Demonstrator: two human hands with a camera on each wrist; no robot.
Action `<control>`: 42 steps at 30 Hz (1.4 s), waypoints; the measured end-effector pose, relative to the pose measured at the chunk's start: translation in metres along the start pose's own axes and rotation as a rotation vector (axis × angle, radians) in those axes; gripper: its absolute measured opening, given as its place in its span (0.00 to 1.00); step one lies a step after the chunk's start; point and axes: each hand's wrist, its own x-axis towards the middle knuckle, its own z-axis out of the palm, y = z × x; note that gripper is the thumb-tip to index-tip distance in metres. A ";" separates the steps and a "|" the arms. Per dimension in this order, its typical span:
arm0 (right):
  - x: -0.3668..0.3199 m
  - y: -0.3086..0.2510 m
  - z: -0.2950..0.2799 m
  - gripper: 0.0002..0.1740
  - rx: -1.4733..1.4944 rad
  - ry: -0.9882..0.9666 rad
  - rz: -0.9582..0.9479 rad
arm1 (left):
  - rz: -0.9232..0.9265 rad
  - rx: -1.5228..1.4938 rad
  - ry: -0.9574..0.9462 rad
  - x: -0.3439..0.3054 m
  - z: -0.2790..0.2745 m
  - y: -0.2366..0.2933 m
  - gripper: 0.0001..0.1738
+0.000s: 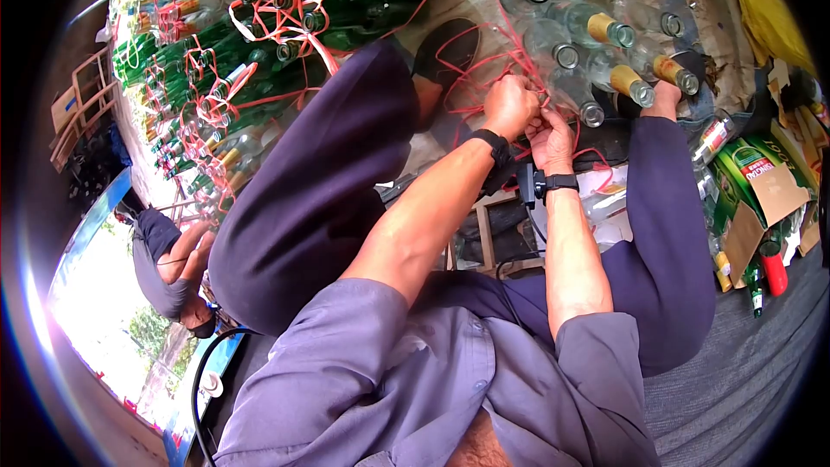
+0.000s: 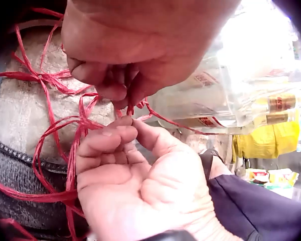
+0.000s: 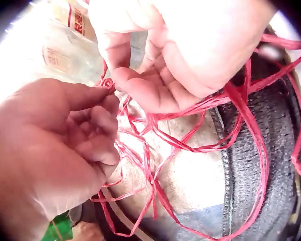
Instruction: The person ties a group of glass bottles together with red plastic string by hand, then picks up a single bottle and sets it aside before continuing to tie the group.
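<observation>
Close together beside a group of clear bottles, both hands work on thin red plastic twine. The left hand, back upward, pinches the twine between thumb and curled fingers. Palm turned up, the right hand pinches it at nearly the same spot, its fingertips just under those of the left. Twisted red strands trail from the fingertips in loops over pale sacking and dark ribbed cloth. A small knotted tangle shows at the left fingertips in the right wrist view.
Green bottles bound with red and white twine fill the upper left. Several bottles stand near a green carton at right. Yellow cloth hangs at the upper right edge. Another person sits at far left.
</observation>
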 end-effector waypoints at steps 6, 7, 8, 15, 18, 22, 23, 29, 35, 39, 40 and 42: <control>0.006 -0.001 -0.003 0.07 -0.015 0.071 -0.002 | -0.020 0.009 -0.005 0.007 0.000 0.002 0.14; 0.007 -0.002 -0.005 0.07 -0.011 0.070 -0.009 | -0.004 -0.003 0.008 0.010 0.001 0.002 0.14; 0.008 -0.002 -0.007 0.07 -0.008 0.069 -0.015 | 0.011 -0.014 0.022 0.013 0.001 0.001 0.14; 0.000 -0.010 -0.002 0.04 -0.019 0.183 -0.041 | -0.245 -0.498 -0.019 0.042 0.001 0.004 0.06; -0.002 -0.010 -0.004 0.03 0.014 0.248 -0.055 | -0.274 -0.622 -0.122 0.041 -0.009 0.006 0.05; -0.006 -0.011 -0.002 0.03 0.018 0.262 -0.093 | -0.316 -0.738 -0.188 0.040 -0.013 0.009 0.04; -0.008 -0.011 0.001 0.05 -0.014 0.293 -0.099 | -0.312 -0.738 -0.190 0.040 -0.013 0.008 0.04; -0.020 -0.001 -0.001 0.06 -0.202 0.255 -0.081 | -0.164 -0.658 -0.118 0.026 -0.011 -0.017 0.07; -0.044 0.002 0.023 0.11 -0.388 0.163 -0.066 | 0.097 -0.458 -0.319 0.013 0.024 -0.041 0.08; -0.045 0.007 0.020 0.17 -0.541 0.190 -0.175 | 0.265 -0.340 -0.363 0.004 0.029 -0.035 0.06; -0.044 0.008 0.017 0.17 -0.542 0.191 -0.182 | 0.242 -0.370 -0.360 0.003 0.028 -0.031 0.05; -0.044 0.011 0.018 0.18 -0.592 0.254 -0.232 | 0.228 -0.410 -0.344 0.017 0.042 -0.045 0.05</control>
